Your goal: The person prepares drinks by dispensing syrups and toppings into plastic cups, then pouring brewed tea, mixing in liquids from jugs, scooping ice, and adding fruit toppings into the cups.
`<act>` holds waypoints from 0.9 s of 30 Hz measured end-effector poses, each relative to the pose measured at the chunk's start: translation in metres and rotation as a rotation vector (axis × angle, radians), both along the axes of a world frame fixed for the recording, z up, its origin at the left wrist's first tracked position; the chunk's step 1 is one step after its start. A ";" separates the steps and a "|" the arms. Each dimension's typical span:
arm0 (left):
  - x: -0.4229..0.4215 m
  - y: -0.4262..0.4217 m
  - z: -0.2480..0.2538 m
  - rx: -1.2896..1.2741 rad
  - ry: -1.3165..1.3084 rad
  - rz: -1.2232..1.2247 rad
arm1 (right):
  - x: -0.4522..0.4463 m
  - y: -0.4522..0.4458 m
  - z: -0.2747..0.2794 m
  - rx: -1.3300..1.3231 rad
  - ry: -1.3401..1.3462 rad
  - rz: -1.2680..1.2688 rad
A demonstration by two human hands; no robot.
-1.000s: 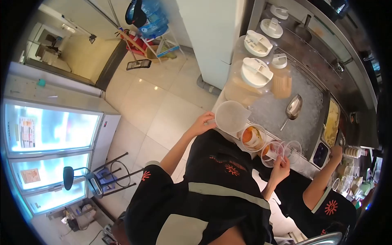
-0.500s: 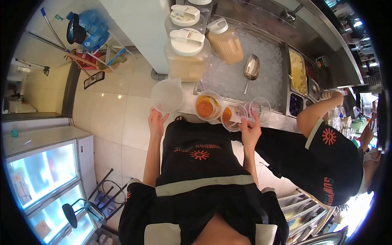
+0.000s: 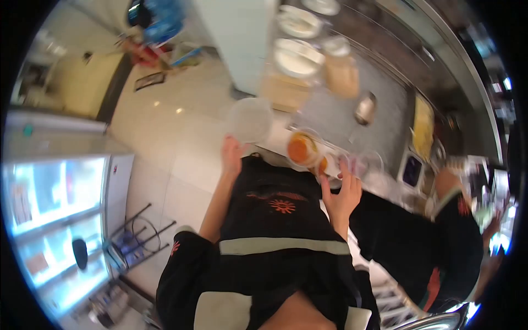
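- The person's left hand (image 3: 233, 156) has its grip closed at the near edge of a translucent pitcher (image 3: 251, 121).
- The right hand (image 3: 343, 195), thumb and fingers parted, is at a smaller cup (image 3: 323, 165); blur hides whether its grip holds it.
- An orange-filled cup (image 3: 301, 148) stands between them at the tabletop (image 3: 279, 136) edge.

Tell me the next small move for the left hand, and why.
Probably bring the left hand with its translucent container in over the counter: in this view the container appears out past the counter's edge, against the floor, while the cup with orange contents stands on the counter near the right hand. Blur leaves unclear whether the container holds anything.
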State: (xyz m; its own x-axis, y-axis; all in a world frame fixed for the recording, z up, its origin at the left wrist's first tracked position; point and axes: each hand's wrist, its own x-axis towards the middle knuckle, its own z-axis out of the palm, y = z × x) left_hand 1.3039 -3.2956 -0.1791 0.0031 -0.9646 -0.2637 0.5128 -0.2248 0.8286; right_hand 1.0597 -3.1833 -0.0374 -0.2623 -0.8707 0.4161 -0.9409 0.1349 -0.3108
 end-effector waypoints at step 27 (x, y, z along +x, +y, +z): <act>0.085 0.057 0.031 0.056 -0.027 0.603 | 0.039 -0.097 -0.034 0.149 0.210 0.349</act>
